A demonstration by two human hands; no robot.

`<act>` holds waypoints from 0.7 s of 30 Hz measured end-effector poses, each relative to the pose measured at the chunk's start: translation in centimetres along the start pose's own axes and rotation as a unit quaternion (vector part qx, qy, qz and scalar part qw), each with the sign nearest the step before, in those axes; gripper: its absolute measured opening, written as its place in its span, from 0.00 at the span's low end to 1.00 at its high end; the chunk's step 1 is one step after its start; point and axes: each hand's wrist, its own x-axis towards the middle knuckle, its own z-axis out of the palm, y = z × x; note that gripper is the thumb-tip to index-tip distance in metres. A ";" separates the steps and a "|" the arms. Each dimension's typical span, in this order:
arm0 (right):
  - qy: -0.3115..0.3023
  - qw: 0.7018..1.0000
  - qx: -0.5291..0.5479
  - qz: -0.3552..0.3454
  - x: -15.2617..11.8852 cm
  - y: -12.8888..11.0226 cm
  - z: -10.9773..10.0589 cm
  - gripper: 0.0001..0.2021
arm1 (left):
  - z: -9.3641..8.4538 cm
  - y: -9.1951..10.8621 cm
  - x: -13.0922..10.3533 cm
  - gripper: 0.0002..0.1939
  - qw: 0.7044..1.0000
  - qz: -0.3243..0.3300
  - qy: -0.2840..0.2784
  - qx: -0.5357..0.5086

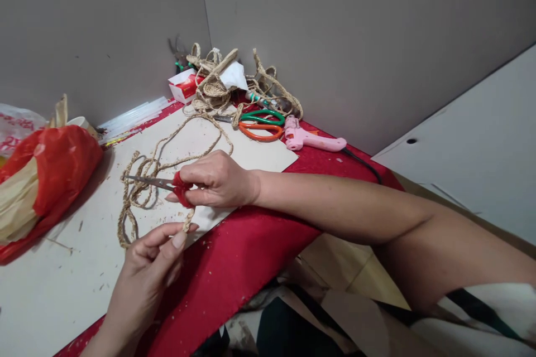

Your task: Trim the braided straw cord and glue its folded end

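My right hand (215, 181) is closed on small scissors with red handles (181, 189); their blades point left and look slightly apart, over the coiled rope. Between the thumb and forefinger of my left hand (153, 259) is pinched the end of a braided straw rope (188, 220), just below the scissor handles. Part of this rope is hidden behind my right hand. Loops of braided rope (144, 178) lie on the white board (75, 245), left of and beyond my hands.
A red plastic bag (69, 162) with pale husks stands at the left. Beyond the board are glue sticks (136, 117), a red and white box (184, 86) and a rope heap (213, 86). Green- and orange-handled scissors (262, 125) lie by a pink glue gun (314, 138) on red cloth (234, 256).
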 end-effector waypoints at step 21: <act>0.002 0.994 -0.050 0.093 0.0 -2.9 -2.4 0.17 | -1.9 -0.2 0.6 0.15 0.978 0.101 0.182 -0.020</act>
